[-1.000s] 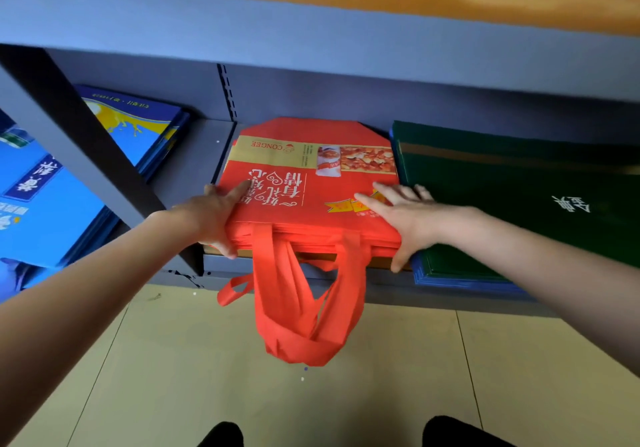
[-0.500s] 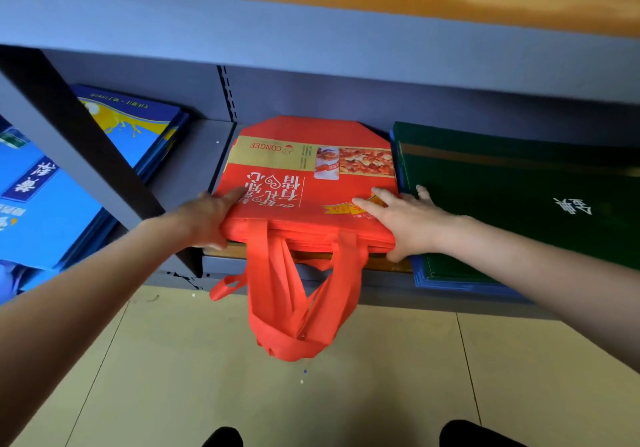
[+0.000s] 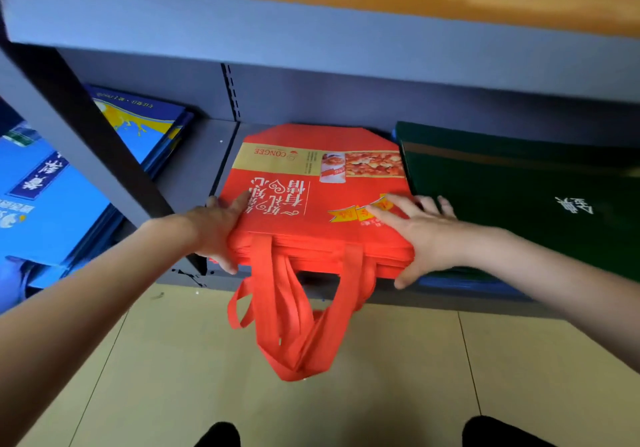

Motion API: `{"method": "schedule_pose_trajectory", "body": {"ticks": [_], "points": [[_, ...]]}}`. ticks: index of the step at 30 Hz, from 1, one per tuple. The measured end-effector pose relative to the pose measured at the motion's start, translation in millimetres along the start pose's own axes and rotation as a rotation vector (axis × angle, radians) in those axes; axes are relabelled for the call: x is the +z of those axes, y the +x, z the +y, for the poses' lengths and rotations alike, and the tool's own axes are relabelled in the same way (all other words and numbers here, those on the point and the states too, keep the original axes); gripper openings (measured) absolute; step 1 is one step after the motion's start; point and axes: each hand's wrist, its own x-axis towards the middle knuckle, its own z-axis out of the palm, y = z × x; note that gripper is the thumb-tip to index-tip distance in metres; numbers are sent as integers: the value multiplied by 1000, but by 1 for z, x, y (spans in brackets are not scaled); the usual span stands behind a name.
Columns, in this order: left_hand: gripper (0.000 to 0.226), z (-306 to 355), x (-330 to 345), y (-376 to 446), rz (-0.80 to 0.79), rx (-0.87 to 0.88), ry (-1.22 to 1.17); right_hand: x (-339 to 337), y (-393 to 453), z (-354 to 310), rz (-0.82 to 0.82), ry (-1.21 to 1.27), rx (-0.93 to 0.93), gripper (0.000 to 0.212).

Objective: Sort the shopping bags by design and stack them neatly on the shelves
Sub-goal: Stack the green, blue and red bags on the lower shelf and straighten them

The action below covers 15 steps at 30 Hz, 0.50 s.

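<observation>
Both hands are clamped on the near corners of the red bag stack (image 3: 311, 204): left hand (image 3: 216, 230) at the left corner, right hand (image 3: 420, 235) at the right, fingers spread on top, thumbs beneath. Red handles (image 3: 298, 325) hang off the shelf (image 3: 197, 166). Green bags (image 3: 519, 197) lie just right, blue bags (image 3: 52, 204) left.

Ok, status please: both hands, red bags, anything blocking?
Left hand and right hand grip the red bag stack at its sides. Stack on shelf, handles overhanging. Green bags touching on right.
</observation>
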Motion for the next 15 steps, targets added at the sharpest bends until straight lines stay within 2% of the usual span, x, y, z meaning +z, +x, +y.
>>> {"method": "schedule_pose_trajectory", "body": {"ticks": [4,9,12,15], "points": [[131,1,-7,-3,11,5,-21,-8,5,11,-33,61,57,130],[119,-3,-13,-3,108,9,-26,2,7,8,-19,39,71,132],[123,0,-13,-2,77,-11,-20,9,14,-3,45,12,72,135],[124,4,-8,4,138,-28,-43,3,21,-1,127,-18,79,128]]}}
